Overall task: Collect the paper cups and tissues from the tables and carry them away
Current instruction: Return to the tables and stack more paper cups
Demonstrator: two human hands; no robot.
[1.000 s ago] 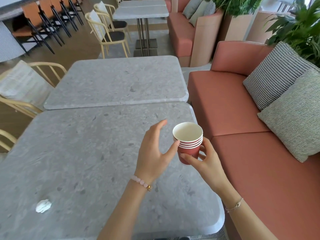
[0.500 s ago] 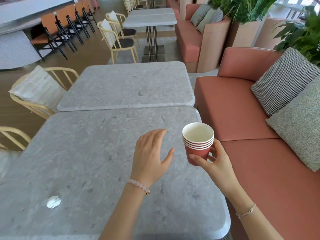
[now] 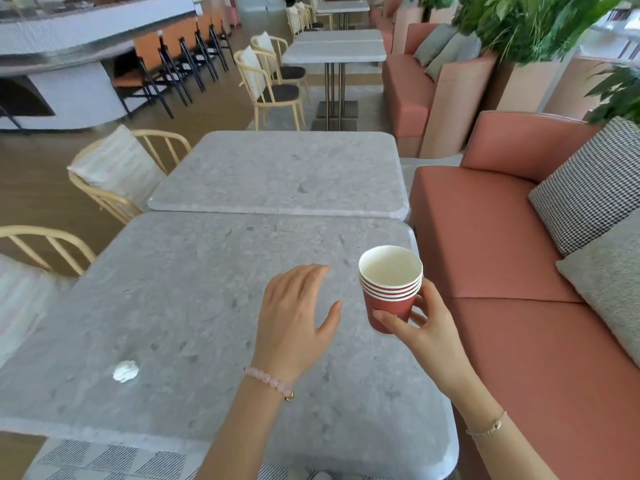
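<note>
In the head view, right of centre, the right hand (image 3: 426, 327) holds a stack of red paper cups (image 3: 391, 289) upright by its lower wall, thumb in front and fingers curled round the back, over the right edge of the near grey table (image 3: 173, 306) beside the pink sofa (image 3: 502, 254). Just left of it, the left hand (image 3: 294, 317) is palm down over the tabletop, fingers close together and gently bent, thumb spread toward the cups, holding nothing. A crumpled white tissue (image 3: 126, 371) lies on the same table at lower left, well apart from both hands.
</note>
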